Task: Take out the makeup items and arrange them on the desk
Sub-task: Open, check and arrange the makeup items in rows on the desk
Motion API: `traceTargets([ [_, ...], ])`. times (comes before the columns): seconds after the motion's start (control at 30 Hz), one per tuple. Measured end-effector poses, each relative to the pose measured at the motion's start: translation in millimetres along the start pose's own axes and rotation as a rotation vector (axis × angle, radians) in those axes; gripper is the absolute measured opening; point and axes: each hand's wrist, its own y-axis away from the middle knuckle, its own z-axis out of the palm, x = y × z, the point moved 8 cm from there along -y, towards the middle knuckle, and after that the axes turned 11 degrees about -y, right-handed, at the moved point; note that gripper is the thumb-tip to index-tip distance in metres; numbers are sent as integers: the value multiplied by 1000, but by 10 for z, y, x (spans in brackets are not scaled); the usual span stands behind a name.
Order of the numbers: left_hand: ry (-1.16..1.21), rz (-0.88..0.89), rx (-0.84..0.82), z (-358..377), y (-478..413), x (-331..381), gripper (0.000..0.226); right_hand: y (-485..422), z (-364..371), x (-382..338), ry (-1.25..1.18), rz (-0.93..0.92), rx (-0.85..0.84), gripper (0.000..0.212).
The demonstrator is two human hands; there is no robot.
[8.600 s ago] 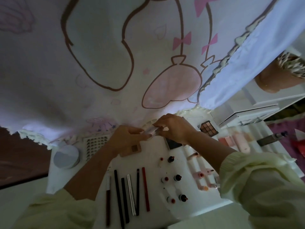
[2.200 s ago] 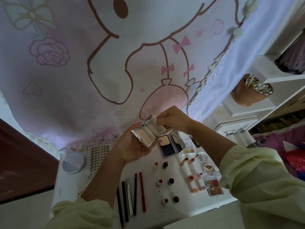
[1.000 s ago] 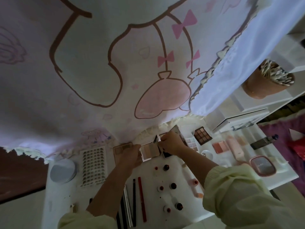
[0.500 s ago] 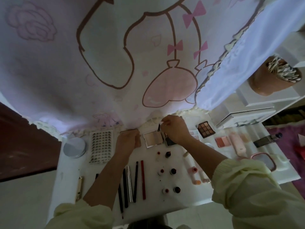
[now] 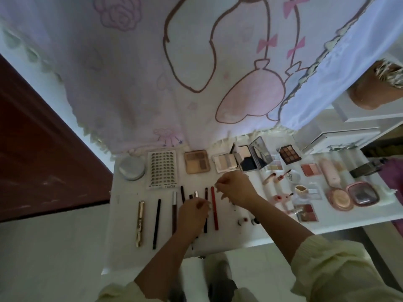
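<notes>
Makeup lies in rows on the white desk (image 5: 122,240). At the back stand a beige palette (image 5: 197,161), a small pale palette (image 5: 224,163) and an open mirrored compact (image 5: 250,158). My left hand (image 5: 193,214) hovers over the row of pencils (image 5: 173,212), fingers loosely curled, holding nothing I can see. My right hand (image 5: 235,188) is just in front of the pale palette, also loosely curled and apart from it. A red pencil (image 5: 214,208) lies between the two hands. Small round bottles (image 5: 242,221) are partly hidden under my right forearm.
A lash tray (image 5: 162,169), round tin (image 5: 132,167) and gold tube (image 5: 140,223) sit at the left. Lip glosses (image 5: 277,177), a dark palette (image 5: 290,154), pink bottle (image 5: 330,171) and pink compacts (image 5: 340,198) fill the right. A cartoon curtain (image 5: 196,62) hangs behind; a brown door (image 5: 43,160) is left.
Both hands set the pale palette down beside the beige one, let go and drew back toward me. The left hand is now over the pencils.
</notes>
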Motion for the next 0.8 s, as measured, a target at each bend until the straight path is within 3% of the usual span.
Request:
traceTargets([
  [0.2,-252,163,-96,55,170,-172,22,78,433,386,189,244,51,15],
  [0.47,-361,197,-165,176,153,-214,28,24,644,490,289,324,66,15],
  [0.6,-271,151,-191,186,88,-237,27,24,612,524,166,410,86,31],
  [0.8,-25,13,-233,8,147,-246,37,131,502,441,-171,440,118,22],
])
